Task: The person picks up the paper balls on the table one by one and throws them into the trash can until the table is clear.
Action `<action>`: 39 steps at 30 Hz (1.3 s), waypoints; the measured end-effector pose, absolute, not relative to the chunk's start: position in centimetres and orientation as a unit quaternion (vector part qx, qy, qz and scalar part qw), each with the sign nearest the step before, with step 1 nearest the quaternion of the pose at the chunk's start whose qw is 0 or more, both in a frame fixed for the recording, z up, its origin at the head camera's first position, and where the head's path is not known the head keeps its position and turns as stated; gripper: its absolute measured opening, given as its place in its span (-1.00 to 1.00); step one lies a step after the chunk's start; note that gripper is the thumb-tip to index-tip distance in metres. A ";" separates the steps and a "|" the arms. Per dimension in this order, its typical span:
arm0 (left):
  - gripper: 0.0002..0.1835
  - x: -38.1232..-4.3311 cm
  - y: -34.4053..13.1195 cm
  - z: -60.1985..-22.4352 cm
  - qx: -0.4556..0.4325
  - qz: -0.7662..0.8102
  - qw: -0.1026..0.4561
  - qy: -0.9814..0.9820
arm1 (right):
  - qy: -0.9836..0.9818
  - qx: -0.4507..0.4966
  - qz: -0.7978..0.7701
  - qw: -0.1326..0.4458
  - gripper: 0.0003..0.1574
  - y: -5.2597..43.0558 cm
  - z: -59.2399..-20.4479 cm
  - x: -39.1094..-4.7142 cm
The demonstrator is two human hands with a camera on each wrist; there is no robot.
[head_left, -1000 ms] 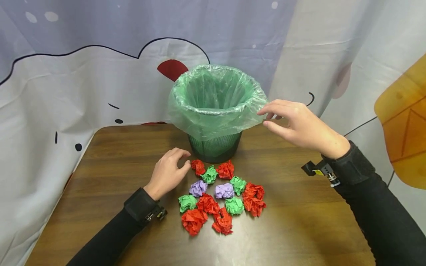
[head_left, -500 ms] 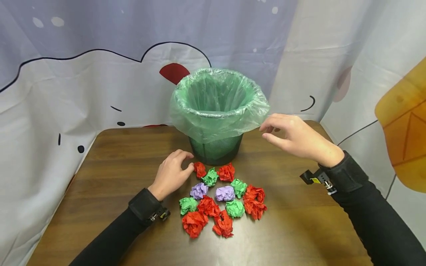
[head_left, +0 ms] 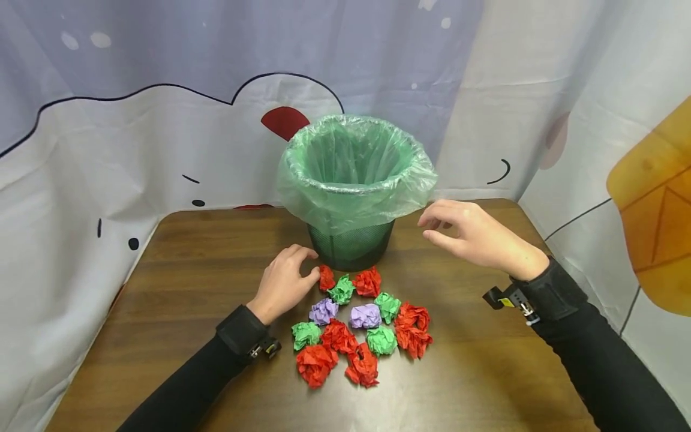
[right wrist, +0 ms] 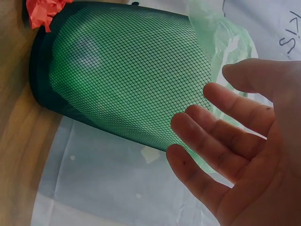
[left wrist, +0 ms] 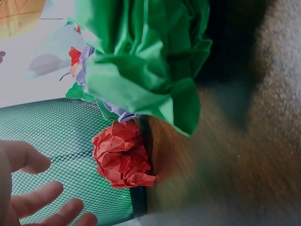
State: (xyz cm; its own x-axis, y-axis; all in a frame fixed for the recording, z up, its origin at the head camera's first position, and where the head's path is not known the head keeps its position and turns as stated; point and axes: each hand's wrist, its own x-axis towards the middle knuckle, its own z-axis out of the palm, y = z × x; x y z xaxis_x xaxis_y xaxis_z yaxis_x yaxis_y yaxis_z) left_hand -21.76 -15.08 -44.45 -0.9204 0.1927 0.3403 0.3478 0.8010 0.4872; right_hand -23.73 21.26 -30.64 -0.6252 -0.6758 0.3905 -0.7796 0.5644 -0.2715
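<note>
We're seeing the right hand, loose and empty, sinking below the liner right of centre, while the left hand, relaxed and holding nothing, is nosing toward the red ball mid-frame, apparently putting it within reach.

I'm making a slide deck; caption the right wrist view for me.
Right hand, holding nothing, beside a mesh bin with crumpled red paper by its base.
</note>
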 end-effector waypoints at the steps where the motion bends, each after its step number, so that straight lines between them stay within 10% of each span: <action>1: -0.68 -21.8 -15.1 -44.6 -0.143 -0.281 0.137 -0.939 | -0.877 0.415 0.213 0.118 -0.83 21.3 -30.8 -23.7; 39: -0.56 -22.2 -13.9 -44.8 -0.160 -0.205 0.043 -0.965 | -0.899 0.386 0.206 0.014 -0.75 20.8 -36.6 -22.7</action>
State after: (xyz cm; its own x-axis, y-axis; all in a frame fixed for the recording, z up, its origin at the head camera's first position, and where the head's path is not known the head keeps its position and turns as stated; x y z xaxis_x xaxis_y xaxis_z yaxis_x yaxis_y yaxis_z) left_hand -22.20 -13.85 -44.79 -0.9449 0.2914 0.1491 0.3268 0.8647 0.3815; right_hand -22.73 20.82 -36.57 -0.7009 -0.6889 0.1849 -0.7007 0.6166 -0.3589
